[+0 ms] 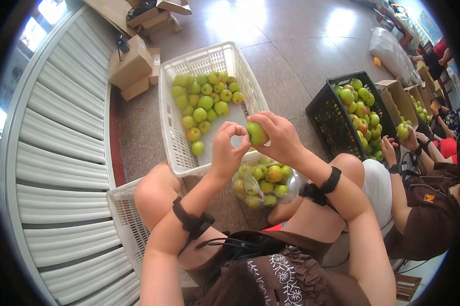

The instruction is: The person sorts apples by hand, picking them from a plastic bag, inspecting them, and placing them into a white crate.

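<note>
A green apple (256, 133) is in my right hand (278, 133), fingers wrapped round it above the near right rim of a white plastic crate (167, 122). Beside it, my left hand (229, 150) is closed in a pinch, thumb and forefinger meeting at the apple's left side. Whether anything small is between those fingertips is hidden. Many green apples (205, 102) lie in the crate, mostly toward its far end. Below my hands, a clear plastic bag (255, 184) holds more green and reddish apples.
To the right stands a black crate (324, 109) full of apples. A co-worker's hand (404, 140) holds an apple beside it. Cardboard boxes (132, 64) sit at the far left, near a white slatted radiator (61, 153). Another white crate (130, 214) is by my left leg.
</note>
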### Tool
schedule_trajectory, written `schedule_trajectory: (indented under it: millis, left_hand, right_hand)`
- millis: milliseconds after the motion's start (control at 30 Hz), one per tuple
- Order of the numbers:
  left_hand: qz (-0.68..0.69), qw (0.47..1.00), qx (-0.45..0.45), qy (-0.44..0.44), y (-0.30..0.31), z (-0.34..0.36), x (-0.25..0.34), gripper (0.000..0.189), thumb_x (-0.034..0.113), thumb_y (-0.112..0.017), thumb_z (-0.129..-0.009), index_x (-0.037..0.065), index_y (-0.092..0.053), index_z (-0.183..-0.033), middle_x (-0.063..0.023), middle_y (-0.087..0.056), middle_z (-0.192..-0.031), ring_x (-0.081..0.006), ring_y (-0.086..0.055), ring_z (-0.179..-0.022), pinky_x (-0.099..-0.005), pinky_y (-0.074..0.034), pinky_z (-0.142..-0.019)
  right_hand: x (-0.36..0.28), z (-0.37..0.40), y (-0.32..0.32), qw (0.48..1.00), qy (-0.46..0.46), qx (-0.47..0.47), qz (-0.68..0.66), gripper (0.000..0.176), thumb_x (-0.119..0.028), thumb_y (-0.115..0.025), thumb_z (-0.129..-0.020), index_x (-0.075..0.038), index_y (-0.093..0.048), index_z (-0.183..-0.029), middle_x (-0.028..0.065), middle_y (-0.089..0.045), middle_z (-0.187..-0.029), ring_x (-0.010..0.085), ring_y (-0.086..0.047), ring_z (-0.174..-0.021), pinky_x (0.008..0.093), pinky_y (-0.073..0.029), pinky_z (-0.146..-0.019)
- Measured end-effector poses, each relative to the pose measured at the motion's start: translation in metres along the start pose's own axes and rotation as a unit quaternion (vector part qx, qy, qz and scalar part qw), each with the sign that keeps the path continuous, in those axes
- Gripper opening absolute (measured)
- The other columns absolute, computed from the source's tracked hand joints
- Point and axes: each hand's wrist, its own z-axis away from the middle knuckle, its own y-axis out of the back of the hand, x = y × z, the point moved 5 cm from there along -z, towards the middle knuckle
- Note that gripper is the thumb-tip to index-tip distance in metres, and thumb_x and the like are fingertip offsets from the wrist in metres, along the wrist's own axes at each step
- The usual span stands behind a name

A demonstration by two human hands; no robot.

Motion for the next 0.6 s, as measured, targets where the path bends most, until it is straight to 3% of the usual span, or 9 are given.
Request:
schedule_trajectory:
  millis: [133, 300, 400, 500, 600]
  left_hand:
    - [0.092, 0.994, -0.024, 0.059, -0.014, 0.011, -0.017, 0.006, 0.004, -0.057, -0.073, -0.001, -0.053, -0.075, -0.0082, -0.052, -0.076, -0.0172, -0.053, -0.074, -0.0277, -0.044, -0.07]
    - [0.047, 0.974, -0.17, 0.144, -0.054, 0.048, -0.045, 0.01, 0.008, -0.06, -0.073, -0.001, -0.056, -0.074, -0.0075, -0.056, -0.071, -0.0141, -0.055, -0.068, -0.0262, -0.045, -0.067]
    - [0.027, 0.953, -0.204, 0.225, -0.067, 0.064, -0.066, 0.014, 0.012, -0.064, -0.072, 0.0, -0.059, -0.071, -0.0056, -0.06, -0.063, -0.0114, -0.056, -0.06, -0.0249, -0.045, -0.058]
    - [0.043, 0.931, -0.232, 0.279, -0.074, 0.073, -0.083, 0.015, 0.014, -0.064, -0.073, -0.001, -0.06, -0.072, -0.0052, -0.061, -0.065, -0.0098, -0.056, -0.06, -0.0233, -0.045, -0.058]
    - [0.013, 0.915, -0.291, 0.28, -0.078, 0.079, -0.086, 0.012, 0.01, -0.062, -0.077, -0.002, -0.059, -0.076, -0.0027, -0.061, -0.069, -0.0061, -0.055, -0.063, -0.0206, -0.045, -0.059]
  right_hand:
    - [0.013, 0.004, 0.006, 0.996, -0.059, 0.063, -0.002, 0.053, -0.008, -0.071, -0.06, -0.008, -0.047, -0.107, 0.0124, -0.055, -0.1, 0.0333, -0.056, -0.086, 0.0379, -0.046, -0.07]
    - [0.041, 0.006, 0.023, 0.984, -0.134, 0.113, 0.008, 0.054, -0.009, -0.073, -0.06, -0.008, -0.047, -0.108, 0.0136, -0.055, -0.101, 0.0331, -0.056, -0.089, 0.0367, -0.046, -0.074]
    - [0.041, 0.008, 0.022, 0.987, -0.124, 0.101, 0.02, 0.054, -0.009, -0.072, -0.061, -0.008, -0.046, -0.108, 0.0127, -0.054, -0.102, 0.0323, -0.056, -0.088, 0.0364, -0.047, -0.072]
    - [0.039, 0.008, 0.014, 0.995, -0.081, 0.051, 0.032, 0.054, -0.009, -0.072, -0.061, -0.009, -0.046, -0.108, 0.0118, -0.054, -0.102, 0.0313, -0.057, -0.085, 0.0361, -0.048, -0.069]
    - [0.041, 0.008, 0.008, 0.996, -0.048, 0.04, 0.066, 0.054, -0.011, -0.071, -0.061, -0.009, -0.045, -0.109, 0.0107, -0.054, -0.101, 0.0303, -0.058, -0.08, 0.036, -0.048, -0.065]
